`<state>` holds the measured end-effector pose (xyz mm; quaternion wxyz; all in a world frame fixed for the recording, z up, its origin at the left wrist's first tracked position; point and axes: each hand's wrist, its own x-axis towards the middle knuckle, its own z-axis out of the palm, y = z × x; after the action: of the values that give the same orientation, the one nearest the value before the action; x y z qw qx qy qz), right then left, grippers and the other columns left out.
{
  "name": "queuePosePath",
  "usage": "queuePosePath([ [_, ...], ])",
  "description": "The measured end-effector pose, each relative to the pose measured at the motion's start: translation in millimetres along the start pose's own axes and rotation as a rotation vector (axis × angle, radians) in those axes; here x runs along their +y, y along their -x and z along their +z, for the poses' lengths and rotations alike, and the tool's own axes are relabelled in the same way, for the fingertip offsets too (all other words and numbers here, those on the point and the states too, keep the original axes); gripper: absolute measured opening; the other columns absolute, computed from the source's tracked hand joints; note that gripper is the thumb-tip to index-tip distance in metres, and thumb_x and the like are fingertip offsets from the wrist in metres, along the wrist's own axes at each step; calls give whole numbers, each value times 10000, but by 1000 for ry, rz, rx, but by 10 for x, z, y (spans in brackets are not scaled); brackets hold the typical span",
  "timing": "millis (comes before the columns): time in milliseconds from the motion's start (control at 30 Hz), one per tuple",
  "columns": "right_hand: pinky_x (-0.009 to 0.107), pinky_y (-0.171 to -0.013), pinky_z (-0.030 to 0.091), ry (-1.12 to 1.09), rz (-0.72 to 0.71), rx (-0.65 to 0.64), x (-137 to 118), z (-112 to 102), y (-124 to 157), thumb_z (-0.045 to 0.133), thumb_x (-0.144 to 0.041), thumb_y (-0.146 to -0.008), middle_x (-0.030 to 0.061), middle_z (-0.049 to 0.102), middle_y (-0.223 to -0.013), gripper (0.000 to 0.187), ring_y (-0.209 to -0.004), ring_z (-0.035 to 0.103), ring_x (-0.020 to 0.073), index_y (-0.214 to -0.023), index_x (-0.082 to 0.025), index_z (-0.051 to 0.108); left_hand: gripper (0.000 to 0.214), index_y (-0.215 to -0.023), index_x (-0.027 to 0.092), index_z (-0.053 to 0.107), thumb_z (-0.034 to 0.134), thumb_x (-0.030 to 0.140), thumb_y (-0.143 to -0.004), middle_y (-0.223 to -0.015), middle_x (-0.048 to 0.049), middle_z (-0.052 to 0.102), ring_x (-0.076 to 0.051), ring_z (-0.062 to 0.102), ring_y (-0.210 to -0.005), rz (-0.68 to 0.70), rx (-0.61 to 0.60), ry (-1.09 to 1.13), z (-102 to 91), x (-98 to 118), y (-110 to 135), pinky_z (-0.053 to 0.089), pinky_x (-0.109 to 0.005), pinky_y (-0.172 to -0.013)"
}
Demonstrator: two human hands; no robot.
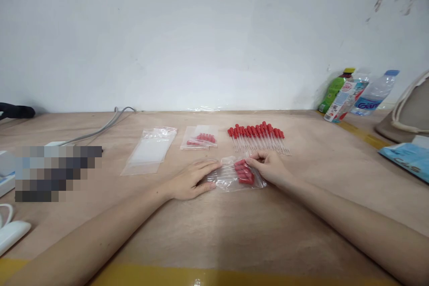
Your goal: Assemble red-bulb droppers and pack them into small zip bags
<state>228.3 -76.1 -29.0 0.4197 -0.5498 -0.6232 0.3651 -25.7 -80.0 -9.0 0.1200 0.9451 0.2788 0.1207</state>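
Note:
A clear plastic bag (pixel 231 178) with several red-capped droppers inside lies on the wooden table (pixel 214 228) between my hands. My left hand (pixel 192 179) rests flat on the bag's left end, fingers stretched out. My right hand (pixel 268 166) is curled on the bag's right end, fingers pinching its edge. Just behind lies a row of loose red-capped droppers (pixel 258 136). A filled bag of droppers (pixel 200 138) and a stack of empty clear bags (pixel 150 149) lie to the left of that row.
Bottles (pixel 355 94) and a green packet lean on the white wall at the back right, beside a beige bag (pixel 407 114) and a blue pack (pixel 407 156). A grey cable (pixel 100 128) and white items (pixel 10 232) sit at the left.

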Motion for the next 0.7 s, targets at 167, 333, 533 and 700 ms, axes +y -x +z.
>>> queuePosePath([
  [167, 266, -529, 468, -181, 78, -67, 21, -2, -10, 572, -320, -699, 15, 628, -650, 165, -590, 598, 153, -745, -184, 490, 509, -1336, 227, 271, 413, 354, -863, -1335, -81, 390, -214, 357, -1218, 6, 16, 14, 5, -6, -3, 291, -402, -1013],
  [333, 231, -478, 440, -222, 126, 0, 35, -5, -3, 590, -206, -679, -65, 553, -597, 342, -511, 558, 113, -916, -225, 344, 517, -1333, 230, 274, 431, 347, -855, -1339, -79, 384, -215, 348, -1223, 4, 16, 54, 22, -27, 4, 290, -413, -1012],
  [533, 241, -519, 469, -453, 103, -101, -15, 20, 68, 597, -174, -665, -68, 527, -658, 515, -538, 546, 103, -1060, -245, 274, 517, -1299, 218, 325, 495, 316, -821, -1316, -86, 402, -218, 375, -1200, -27, 153, 216, 19, -55, -5, 323, -416, -998],
  [700, 251, -506, 473, -625, 209, -30, -79, 53, 119, 593, -146, -643, -56, 531, -682, 506, -547, 563, 113, -1047, -256, 310, 410, -1175, 207, 465, 516, 357, -798, -1200, -98, 473, -235, 433, -1130, -92, 460, 84, 13, 50, -20, 362, -431, -956],
])
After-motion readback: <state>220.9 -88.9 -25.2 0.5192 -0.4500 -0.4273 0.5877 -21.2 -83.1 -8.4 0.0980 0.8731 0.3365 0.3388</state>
